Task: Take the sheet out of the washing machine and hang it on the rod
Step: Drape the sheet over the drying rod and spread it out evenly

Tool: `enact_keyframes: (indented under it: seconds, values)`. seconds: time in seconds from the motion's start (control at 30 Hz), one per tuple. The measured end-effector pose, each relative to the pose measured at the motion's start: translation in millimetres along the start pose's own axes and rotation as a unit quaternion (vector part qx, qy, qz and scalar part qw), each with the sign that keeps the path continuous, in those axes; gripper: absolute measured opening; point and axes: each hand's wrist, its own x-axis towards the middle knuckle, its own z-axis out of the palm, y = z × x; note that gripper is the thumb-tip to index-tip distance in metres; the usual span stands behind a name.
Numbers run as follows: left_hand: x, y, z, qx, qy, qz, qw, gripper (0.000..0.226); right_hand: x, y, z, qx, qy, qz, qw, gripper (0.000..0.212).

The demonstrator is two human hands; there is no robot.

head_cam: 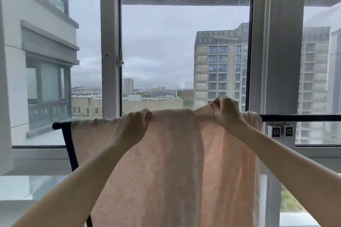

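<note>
Both hands, left hand (137,122) and right hand (226,111), grip the pink sheet (156,162) draped over the black rod (295,117)

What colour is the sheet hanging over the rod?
Pale peach-pink, with a faint tone-on-tone pattern; the sheet shows in the head view.

You have nothing to read here: no lettering, label, brand or number shows on the pale pink sheet (156,162) under your hands, on the black rod (299,117) beside your right hand, or on the buildings beyond.
</note>
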Motion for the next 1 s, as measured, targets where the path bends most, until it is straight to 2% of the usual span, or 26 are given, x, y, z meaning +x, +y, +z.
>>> enact_keyframes:
  seconds: [0.37, 0.47, 0.53, 0.63, 0.73, 0.8, 0.9, 1.0]
  values:
    - [2.3, 26.9, 7.8, 0.005, -0.022, -0.023, 0.999, 0.034, 1.8, 104.3, -84.7, -0.067, -0.006, 0.04, 0.997, 0.012]
    - [5.1, 33.3, 10.8, 0.011, -0.037, -0.029, 0.999, 0.032, 2.1, 100.3, -84.8, -0.086, -0.055, 0.023, 0.994, 0.01]
    - [9.2, 37.0, 9.4, -0.011, -0.042, -0.034, 0.998, 0.027, 0.8, 89.5, -79.8, -0.097, -0.067, -0.033, 0.992, 0.01]
    - [11.9, 50.2, 6.3, -0.075, -0.024, 0.001, 0.997, 0.018, -3.9, 65.7, -66.7, -0.067, -0.1, -0.098, 0.988, 0.022]
    - [8.0, 63.9, 10.9, -0.105, -0.038, 0.041, 0.993, 0.019, -8.0, 45.1, -48.9, -0.03, -0.141, -0.128, 0.981, 0.022]
    - [5.0, 65.7, 17.4, -0.11, -0.025, 0.047, 0.993, 0.019, -11.6, 39.1, -39.4, -0.018, -0.136, -0.13, 0.982, 0.022]
    - [7.8, 64.5, 23.7, -0.144, 0.015, 0.014, 0.989, 0.015, -14.8, 36.8, -28.5, 0.007, -0.111, -0.141, 0.984, 0.015]
    - [10.3, 64.2, 27.3, -0.144, 0.047, 0.002, 0.988, 0.021, -11.0, 38.0, -27.2, 0.045, -0.084, -0.11, 0.989, 0.008]
